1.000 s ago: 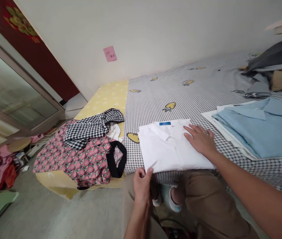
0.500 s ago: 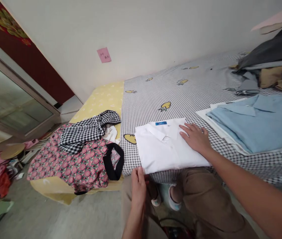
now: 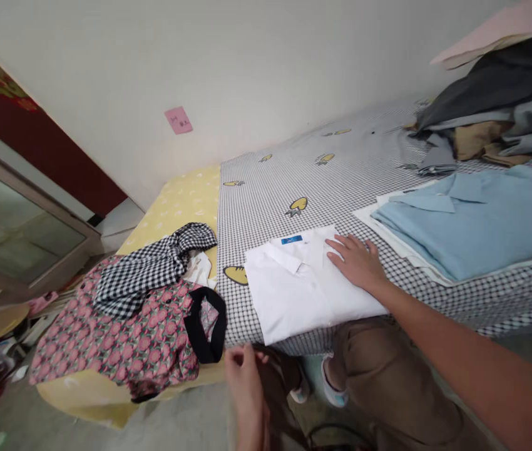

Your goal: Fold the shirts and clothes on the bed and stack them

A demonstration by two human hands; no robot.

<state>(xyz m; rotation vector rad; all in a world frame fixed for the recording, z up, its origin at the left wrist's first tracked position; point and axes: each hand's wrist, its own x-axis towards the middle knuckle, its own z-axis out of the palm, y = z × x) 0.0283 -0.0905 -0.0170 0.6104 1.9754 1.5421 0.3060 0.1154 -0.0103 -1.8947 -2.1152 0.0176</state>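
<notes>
A white folded collared shirt (image 3: 294, 288) lies flat at the bed's front edge, its collar toward the wall and a blue label (image 3: 291, 240) inside the neck. My right hand (image 3: 356, 260) rests flat on the shirt's right side, fingers spread. Just off the shirt's lower left corner is my left hand (image 3: 246, 379), its fingers curled in and nothing visible between them. It hovers over my knee and does not touch the shirt.
To the right, a light blue shirt (image 3: 477, 225) lies on white folded clothes. Behind it is a pile of dark clothes (image 3: 505, 88). A floral shirt (image 3: 144, 338) and a black-and-white checked garment (image 3: 153, 269) lie left on the yellow sheet (image 3: 188, 191). Pink paper (image 3: 178, 120) is on the wall.
My left hand has come away from the shirt's lower left corner, moving down and left, and its fingers have curled. My right hand stays on the shirt. The view has shifted slightly.
</notes>
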